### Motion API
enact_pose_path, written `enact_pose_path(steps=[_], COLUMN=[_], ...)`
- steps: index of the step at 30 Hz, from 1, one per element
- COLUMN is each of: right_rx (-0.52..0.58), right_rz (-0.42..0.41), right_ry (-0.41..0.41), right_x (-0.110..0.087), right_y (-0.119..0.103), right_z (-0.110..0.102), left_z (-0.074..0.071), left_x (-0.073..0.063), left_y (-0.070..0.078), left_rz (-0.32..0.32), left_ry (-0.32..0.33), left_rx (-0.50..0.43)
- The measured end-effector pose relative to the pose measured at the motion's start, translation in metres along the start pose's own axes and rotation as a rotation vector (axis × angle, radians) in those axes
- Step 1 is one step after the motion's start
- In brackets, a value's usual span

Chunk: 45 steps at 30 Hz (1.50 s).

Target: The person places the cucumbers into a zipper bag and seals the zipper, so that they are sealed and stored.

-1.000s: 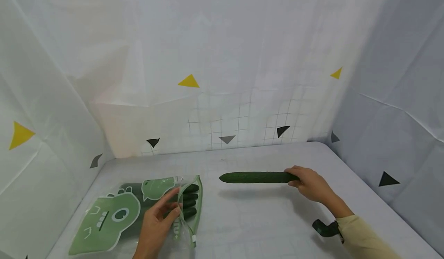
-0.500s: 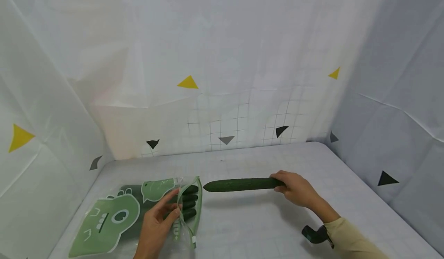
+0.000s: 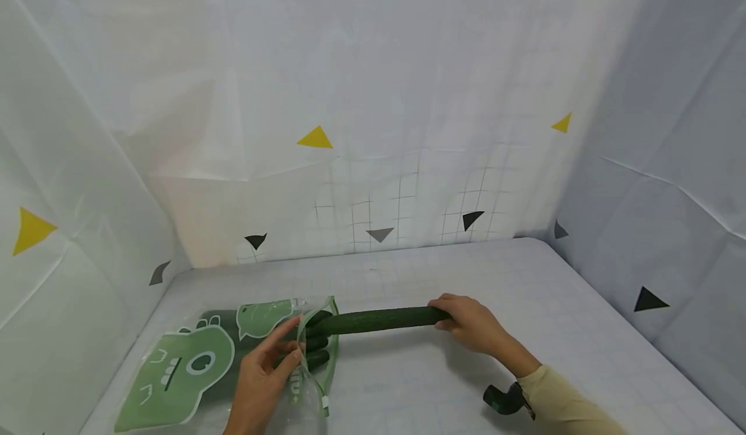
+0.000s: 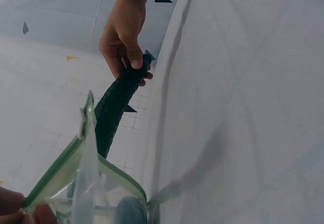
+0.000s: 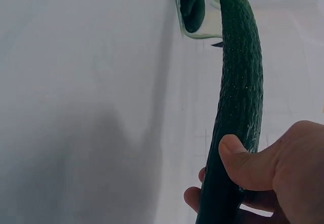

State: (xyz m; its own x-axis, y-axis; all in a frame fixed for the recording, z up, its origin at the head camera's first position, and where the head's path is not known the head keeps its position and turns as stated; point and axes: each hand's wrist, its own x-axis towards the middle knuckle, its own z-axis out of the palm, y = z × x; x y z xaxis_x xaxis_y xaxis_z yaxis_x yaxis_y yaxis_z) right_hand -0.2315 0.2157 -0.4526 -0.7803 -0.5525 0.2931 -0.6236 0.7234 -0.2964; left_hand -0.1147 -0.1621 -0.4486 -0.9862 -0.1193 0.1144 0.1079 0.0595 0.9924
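My right hand (image 3: 469,323) grips a long dark green cucumber (image 3: 384,320) by one end, thumb on one side and fingers on the other, as the right wrist view shows. Its far tip is at the mouth of a clear zip bag (image 3: 175,370) printed with green cartoon creatures. Several cucumbers (image 3: 318,360) lie inside the bag, their ends showing at the opening. With thumb and fingers my left hand (image 3: 265,373) pinches the bag's upper edge and holds the mouth apart. In the left wrist view the bag's green zip rim (image 4: 124,176) stands raised in front of the held cucumber.
The bag lies at the left of a white-covered table (image 3: 402,390). White sheets (image 3: 373,98) with yellow, black and grey triangles rise behind and at both sides. A dark wrist-worn device (image 3: 506,399) hangs under the right sleeve, low over the table.
My right hand has moved left and slightly toward me, bringing the cucumber's tip from beside the bag to its mouth. The left hand and the bag have stayed in place.
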Motion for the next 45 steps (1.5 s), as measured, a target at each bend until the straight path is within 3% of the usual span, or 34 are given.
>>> enact_pose_path(steps=[12,45], right_rx=[0.012,0.043], right_rz=[-0.037,-0.052], right_ry=[-0.018,-0.046], right_x=[0.014,0.036], right_y=[-0.021,-0.058], right_z=[0.018,0.036], left_z=[0.000,0.000], left_x=[-0.001,-0.001], left_y=[0.004,0.003], left_rz=[0.003,0.013], left_ry=[-0.001,0.008], left_rx=[0.011,0.022])
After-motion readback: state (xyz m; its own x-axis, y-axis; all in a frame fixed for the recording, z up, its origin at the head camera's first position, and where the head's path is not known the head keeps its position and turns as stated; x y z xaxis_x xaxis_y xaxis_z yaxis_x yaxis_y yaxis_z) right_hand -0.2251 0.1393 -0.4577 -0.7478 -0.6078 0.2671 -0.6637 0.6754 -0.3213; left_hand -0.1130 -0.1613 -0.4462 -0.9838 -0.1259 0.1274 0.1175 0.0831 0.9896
